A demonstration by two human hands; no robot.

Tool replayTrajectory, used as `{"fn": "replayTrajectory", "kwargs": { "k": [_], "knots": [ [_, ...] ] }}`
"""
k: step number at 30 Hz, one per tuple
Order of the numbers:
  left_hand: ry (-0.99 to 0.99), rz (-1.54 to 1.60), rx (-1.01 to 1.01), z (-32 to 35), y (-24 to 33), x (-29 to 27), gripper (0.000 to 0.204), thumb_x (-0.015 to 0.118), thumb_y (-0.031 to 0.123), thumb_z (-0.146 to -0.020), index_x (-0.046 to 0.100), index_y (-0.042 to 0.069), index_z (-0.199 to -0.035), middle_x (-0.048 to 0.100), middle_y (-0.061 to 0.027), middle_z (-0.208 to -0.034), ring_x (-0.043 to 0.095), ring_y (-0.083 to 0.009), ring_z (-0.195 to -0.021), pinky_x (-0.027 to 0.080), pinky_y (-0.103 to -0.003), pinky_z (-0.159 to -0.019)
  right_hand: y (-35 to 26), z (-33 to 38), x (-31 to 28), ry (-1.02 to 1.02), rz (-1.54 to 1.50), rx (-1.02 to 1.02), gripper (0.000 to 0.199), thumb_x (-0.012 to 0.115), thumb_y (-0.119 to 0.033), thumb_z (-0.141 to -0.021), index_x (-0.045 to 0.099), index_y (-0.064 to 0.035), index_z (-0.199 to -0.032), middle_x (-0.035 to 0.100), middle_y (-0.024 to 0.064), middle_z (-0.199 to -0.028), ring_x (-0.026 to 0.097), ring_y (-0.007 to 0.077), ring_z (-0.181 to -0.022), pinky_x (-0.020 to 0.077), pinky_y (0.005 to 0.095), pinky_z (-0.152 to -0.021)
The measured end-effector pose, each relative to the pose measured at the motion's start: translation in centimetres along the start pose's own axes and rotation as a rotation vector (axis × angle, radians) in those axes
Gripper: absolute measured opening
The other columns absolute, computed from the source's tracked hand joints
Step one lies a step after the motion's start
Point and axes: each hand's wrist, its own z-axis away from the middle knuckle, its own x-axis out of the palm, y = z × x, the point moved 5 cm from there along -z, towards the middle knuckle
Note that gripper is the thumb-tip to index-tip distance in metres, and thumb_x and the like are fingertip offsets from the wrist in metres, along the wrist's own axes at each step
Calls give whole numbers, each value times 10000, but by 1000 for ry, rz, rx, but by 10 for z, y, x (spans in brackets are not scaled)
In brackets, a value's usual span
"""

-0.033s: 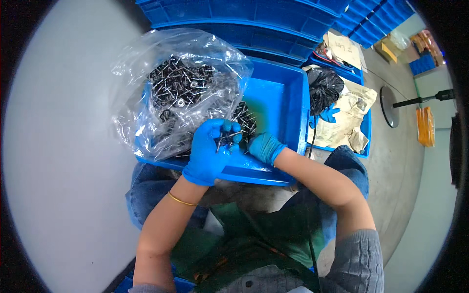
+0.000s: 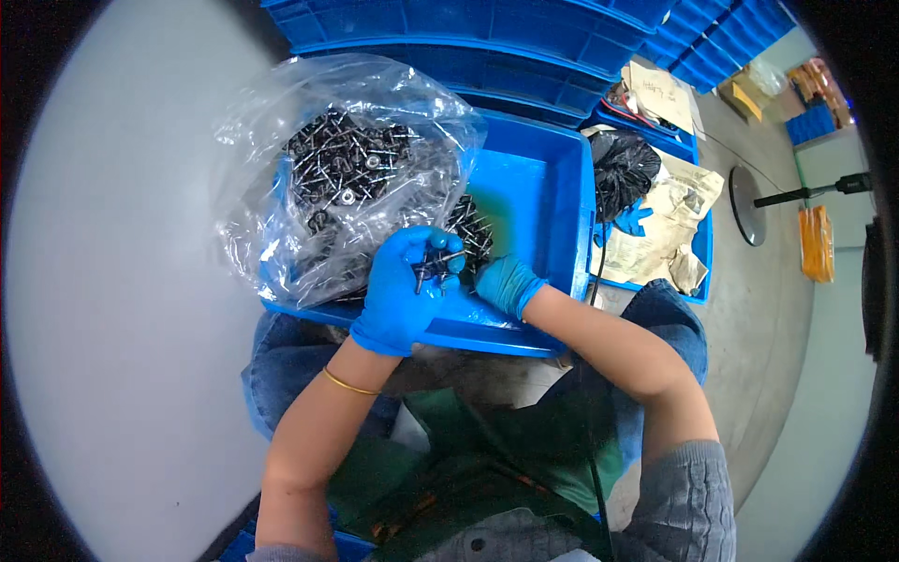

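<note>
Dark metal pins [image 2: 351, 155] lie in my blue tray [image 2: 532, 183], some inside a clear bag [image 2: 251, 173], others heaped at its edge. My left hand [image 2: 398, 292] cups a few; a slack grip could spill them. My right hand [image 2: 510, 286] curls by the heap [image 2: 471, 228]; holding what, I cannot tell.

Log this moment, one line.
left hand: holds screw-like parts; right hand: over blue bin, beside loose pile; clear bag: dark parts inside

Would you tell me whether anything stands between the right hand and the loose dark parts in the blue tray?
Nothing visible does: the right hand is beside the loose parts; the clear bag lies to their left.
</note>
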Motion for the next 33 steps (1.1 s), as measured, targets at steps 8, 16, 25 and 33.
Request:
{"fn": "replayTrajectory", "kwargs": {
  "k": [8,16,25,33],
  "knots": [
    [231,-71,-59,3,0,-3,216,465,125,-802,509,59,-1002,509,-11,-758,463,-66,-630,367,-169,-474,7,1,-20,-28,-255,90,219,480,-258,-741,604,-91,-809,581,91,-774,561,254,-636,442,378,-569],
    [31,-304,-102,6,1,25,209,439,134,-822,546,49,-980,474,8,-619,395,-37,-503,295,-157,-411,26,48,-138,529,-919,246,196,598,-155,-721,607,-73,-898,566,118,-693,554,225,-577,421,299,-501],
    [-51,-431,-6,13,10,41,210,510,49,-772,570,49,-973,474,26,-646,397,-31,-525,315,-164,-457,28,51,-139,615,-924,265,178,592,-149,-729,610,-78,-892,530,102,-631,506,203,-529,390,289,-480],
    [-92,-688,227,11,16,39,324,589,-10,-691,563,70,-1004,492,38,-705,428,-30,-603,379,-167,-517,28,44,-137,563,-1094,304,159,592,-150,-726,613,-73,-863,525,107,-631,485,188,-533,381,287,-486]
  ]
}}
